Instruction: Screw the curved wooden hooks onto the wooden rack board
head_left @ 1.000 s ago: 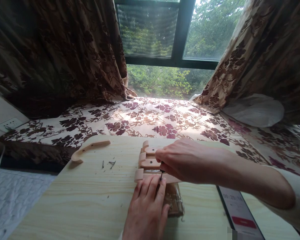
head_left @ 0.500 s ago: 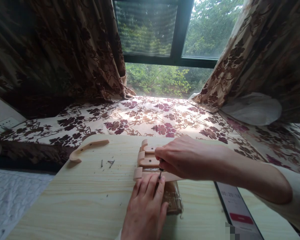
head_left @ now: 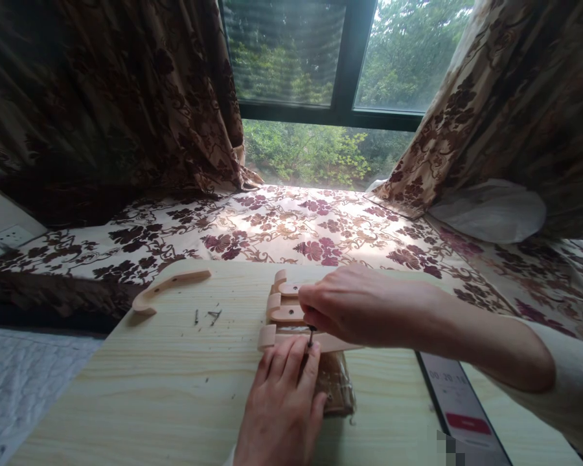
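My right hand [head_left: 342,307] is closed around a small screwdriver [head_left: 311,336]; its handle is mostly hidden in the fist. The slim shaft points down at the nearest of several curved wooden hooks [head_left: 337,342] on a wooden rack [head_left: 278,303]. My left hand [head_left: 282,395] lies stretched over that same hook, fingertips pressing its near side around the tip of the shaft. Dark screw heads show in the two farther hooks. Under the rack's near side sits a brown piece in clear plastic wrap [head_left: 339,388]. Whether a screw is under the tip is hidden.
A loose curved wooden hook [head_left: 172,283] lies at the table's far left. Several screws [head_left: 214,317] lie between it and the rack. On the right, a phone [head_left: 459,395] showing a timer rests under my forearm. Beyond the pale wooden table [head_left: 140,388] is a flower-patterned window seat [head_left: 291,223].
My right hand and forearm have shifted very slightly left, the fist still on the screwdriver. My left hand stays in place on the hook. The whole view has moved a touch.
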{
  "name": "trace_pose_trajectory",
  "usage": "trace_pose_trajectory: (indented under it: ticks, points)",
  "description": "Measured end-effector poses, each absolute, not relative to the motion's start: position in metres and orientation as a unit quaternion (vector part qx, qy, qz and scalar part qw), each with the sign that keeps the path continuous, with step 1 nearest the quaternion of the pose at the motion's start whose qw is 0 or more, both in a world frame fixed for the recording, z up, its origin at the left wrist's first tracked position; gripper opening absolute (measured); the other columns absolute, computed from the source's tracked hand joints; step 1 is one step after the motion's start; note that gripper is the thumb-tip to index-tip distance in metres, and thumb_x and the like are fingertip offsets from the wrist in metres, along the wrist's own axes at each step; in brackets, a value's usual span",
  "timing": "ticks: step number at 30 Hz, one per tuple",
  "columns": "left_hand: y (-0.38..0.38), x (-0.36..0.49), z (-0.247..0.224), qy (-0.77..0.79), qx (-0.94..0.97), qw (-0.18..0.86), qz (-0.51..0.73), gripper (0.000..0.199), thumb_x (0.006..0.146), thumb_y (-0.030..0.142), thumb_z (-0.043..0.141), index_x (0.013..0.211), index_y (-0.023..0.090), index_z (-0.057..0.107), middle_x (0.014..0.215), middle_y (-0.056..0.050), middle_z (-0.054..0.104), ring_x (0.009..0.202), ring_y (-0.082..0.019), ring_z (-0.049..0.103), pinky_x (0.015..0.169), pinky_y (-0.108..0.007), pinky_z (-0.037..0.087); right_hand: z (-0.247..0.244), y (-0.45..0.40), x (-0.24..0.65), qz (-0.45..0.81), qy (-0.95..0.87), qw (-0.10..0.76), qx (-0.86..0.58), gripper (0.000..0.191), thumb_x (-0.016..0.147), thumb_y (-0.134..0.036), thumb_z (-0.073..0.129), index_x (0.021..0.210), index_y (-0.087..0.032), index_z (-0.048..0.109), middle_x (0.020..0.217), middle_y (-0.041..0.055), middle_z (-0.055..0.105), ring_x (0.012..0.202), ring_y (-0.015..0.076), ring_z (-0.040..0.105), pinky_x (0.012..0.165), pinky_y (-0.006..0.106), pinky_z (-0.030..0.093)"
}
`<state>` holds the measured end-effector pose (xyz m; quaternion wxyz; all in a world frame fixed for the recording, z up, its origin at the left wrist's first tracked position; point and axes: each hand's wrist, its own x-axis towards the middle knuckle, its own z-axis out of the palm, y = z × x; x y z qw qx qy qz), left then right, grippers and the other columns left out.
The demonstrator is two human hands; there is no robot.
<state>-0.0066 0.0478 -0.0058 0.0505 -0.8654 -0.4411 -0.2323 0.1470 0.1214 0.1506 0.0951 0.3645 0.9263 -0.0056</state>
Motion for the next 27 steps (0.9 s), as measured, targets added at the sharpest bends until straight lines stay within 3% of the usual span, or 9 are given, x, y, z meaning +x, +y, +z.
trace_pose_trajectory:
  ticks: [8,14,22,27]
  points:
    - [0.048,-0.007,-0.004,-0.442,-0.866,0.051,-0.228,0.042,0.087,0.033,0.049,0.126,0.019,0.053,0.129,-0.006,0.055,0.118,-0.024,0.049,0.096,-0.038,0.043,0.158,0.118,0.147,-0.050,0.939,0.097,0.328,0.014,0.088,-0.015,0.045,0.079,-0.017,0.056,0.070,0.0014,0.060,0.055,0.0112,0.045,0.048,0.026,0.024]
    - [0.049,-0.008,-0.006,-0.438,-0.867,0.070,-0.227,0.044,0.087,0.034,0.050,0.129,0.019,0.050,0.129,-0.006,0.055,0.119,-0.023,0.048,0.096,-0.037,0.043,0.144,0.121,0.150,0.012,0.923,0.074,0.377,0.022,0.091,-0.021,0.040,0.076,-0.017,0.055,0.062,0.0023,0.060,0.049,0.0116,0.042,0.046,0.028,0.018]
    - [0.050,-0.010,-0.009,-0.431,-0.866,0.095,-0.236,0.043,0.087,0.037,0.050,0.126,0.019,0.053,0.127,-0.007,0.057,0.116,-0.023,0.050,0.094,-0.035,0.044,0.154,0.118,0.148,-0.046,0.941,0.070,0.327,0.014,0.088,-0.017,0.046,0.081,-0.015,0.058,0.074,0.0042,0.065,0.063,0.0135,0.055,0.049,0.026,0.026]
    - [0.049,-0.009,-0.010,-0.426,-0.866,0.098,-0.244,0.043,0.087,0.035,0.050,0.126,0.018,0.052,0.127,-0.007,0.056,0.117,-0.023,0.050,0.094,-0.036,0.044,0.143,0.119,0.151,-0.018,0.929,0.056,0.366,0.019,0.090,-0.018,0.041,0.082,-0.014,0.057,0.068,0.0051,0.063,0.055,0.0133,0.052,0.048,0.028,0.023]
